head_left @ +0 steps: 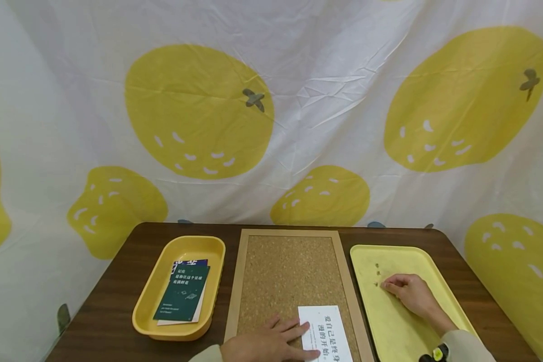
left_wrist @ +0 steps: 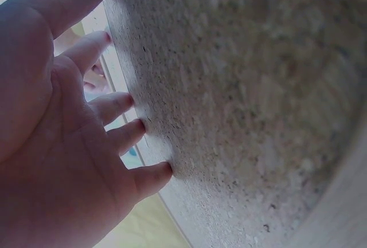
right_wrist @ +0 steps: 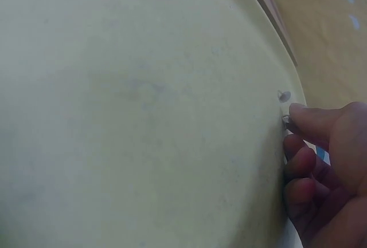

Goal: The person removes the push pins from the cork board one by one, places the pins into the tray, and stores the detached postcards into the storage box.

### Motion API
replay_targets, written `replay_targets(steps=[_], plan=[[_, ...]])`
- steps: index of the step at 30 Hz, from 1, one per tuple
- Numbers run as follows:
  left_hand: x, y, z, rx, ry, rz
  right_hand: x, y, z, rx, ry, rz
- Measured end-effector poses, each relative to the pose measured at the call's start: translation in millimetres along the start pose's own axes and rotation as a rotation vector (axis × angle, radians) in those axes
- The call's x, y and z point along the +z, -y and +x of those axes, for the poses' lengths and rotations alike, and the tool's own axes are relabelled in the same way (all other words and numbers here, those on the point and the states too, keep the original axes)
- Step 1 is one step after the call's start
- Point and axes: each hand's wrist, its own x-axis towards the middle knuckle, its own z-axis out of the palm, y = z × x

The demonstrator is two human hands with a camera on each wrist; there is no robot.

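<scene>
My left hand (head_left: 271, 342) lies spread on a wood-framed corkboard (head_left: 294, 266), its fingers straight. Two of its fingertips reach onto the left edge of a white card (head_left: 328, 332) with printed characters; the card lies on the board's lower right. Over the yellow tray (head_left: 402, 256), my right hand (head_left: 412, 294) has thumb and fingers drawn together, pinching a small metal thumbtack (right_wrist: 287, 120) at the tips. Beside it lies another thumbtack (right_wrist: 284, 95). From the head view, several thumbtacks (head_left: 377, 273) stand in a short row left of the fingertips.
An orange-yellow basket (head_left: 140, 306) at the left holds a dark green card (head_left: 185, 291) over other cards. Dark wood tabletop (head_left: 104, 306) shows around the containers. A lemon-print curtain (head_left: 326, 125) hangs right behind the table.
</scene>
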Motion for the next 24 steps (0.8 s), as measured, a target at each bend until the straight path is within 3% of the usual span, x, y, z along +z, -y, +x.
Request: replay_targets(steps=[17, 24], plan=[[2.2, 0.6, -0.4, 0.005, -0.005, -0.007, -0.5, -1.2, -1.2, -0.007, -0.005, 0.000], [0.4, 1.1, -0.5, -0.014, 0.004, -0.061, -4.6, 0.8, -0.2, 0.060, 0.003, 0.079]])
